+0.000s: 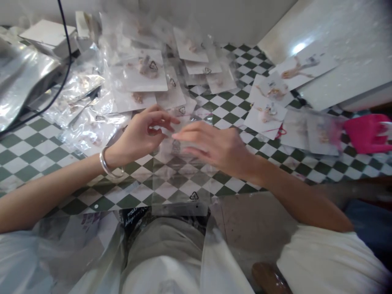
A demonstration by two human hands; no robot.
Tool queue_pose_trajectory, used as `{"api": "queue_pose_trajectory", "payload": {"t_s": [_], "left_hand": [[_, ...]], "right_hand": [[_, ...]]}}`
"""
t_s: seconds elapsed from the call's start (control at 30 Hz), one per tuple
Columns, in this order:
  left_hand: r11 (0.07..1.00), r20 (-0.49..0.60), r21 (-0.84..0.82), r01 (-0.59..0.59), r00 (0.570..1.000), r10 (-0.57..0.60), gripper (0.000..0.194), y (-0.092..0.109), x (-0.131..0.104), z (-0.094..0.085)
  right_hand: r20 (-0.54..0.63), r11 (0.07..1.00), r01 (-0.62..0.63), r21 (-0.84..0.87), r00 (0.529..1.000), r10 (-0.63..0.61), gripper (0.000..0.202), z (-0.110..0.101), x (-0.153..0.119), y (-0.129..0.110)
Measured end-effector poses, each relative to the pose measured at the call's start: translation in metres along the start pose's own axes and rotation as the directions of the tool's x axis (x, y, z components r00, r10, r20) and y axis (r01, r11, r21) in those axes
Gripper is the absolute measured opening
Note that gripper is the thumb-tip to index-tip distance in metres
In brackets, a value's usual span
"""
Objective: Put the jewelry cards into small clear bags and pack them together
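My left hand (pixel 139 132), with a silver bangle at its wrist, hovers over the near middle of the table. Its fingers are loosely bent, the thumb apart from them, and nothing shows between them. Close by on the right, my right hand (pixel 214 149) has its fingers stretched towards the left fingertips, slightly blurred. Beneath both hands lie clear plastic bags (pixel 180 183) with a printed recycling triangle, their lower end reaching past the table edge. Whether the fingertips touch the bags I cannot tell.
Bagged white cards with small gold-coloured items (pixel 147 71) are heaped at the back left. More carded jewellery (pixel 266 116) lies on the right, near a bright pink object (pixel 367 132). A black cable (pixel 65 69) hangs at the left. The tablecloth (pixel 232 106) is green-and-white checked.
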State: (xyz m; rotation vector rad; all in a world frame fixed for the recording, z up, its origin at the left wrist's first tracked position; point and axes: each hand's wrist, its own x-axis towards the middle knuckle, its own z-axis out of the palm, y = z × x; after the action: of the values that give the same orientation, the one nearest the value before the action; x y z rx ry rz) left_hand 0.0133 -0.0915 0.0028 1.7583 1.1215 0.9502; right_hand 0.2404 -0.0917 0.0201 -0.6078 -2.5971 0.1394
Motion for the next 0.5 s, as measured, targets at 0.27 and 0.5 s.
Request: {"api": "queue_pose_trajectory", "payload": {"t_s": [0.27,0.5], "left_hand": [[0.994,0.025,-0.097,-0.057,0.998,0.06,0.038,-0.008,0.0,-0.004],[0.996,0.079,-0.058,-0.067,0.994,0.072,0.049,-0.014,-0.002,-0.008]], "right_hand": [[-0.186,0.288,-0.913,-0.289,0.349,0.918,0.031,-0.079,-0.063,0.105],[-0.044,0.105,-0.975,-0.196,0.116,0.992,0.05,-0.068,-0.092,0.148]]}}
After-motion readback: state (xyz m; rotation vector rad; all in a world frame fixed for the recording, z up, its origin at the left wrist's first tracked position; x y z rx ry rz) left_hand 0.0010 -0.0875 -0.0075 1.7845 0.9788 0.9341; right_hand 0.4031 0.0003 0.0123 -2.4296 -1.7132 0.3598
